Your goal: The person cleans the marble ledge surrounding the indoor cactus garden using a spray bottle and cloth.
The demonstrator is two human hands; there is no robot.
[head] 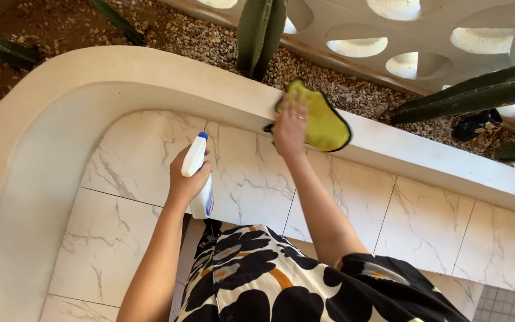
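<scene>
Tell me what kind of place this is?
Likely a home patio or entryway beside a garden bed: marble-look tile floor, a curved white ledge bordering gravel with cacti, and a white breeze-block wall.

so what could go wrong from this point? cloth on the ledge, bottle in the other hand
1. The right hand presses the yellow cloth on the white ledge, with part of it over the far edge above the gravel bed. It may pick up grit or slip off.
2. A cactus stands just behind the ledge, so a longer wipe could brush it.
3. The left hand holds the spray bottle over the marbled tiles. Drips could make them slippery.
</scene>
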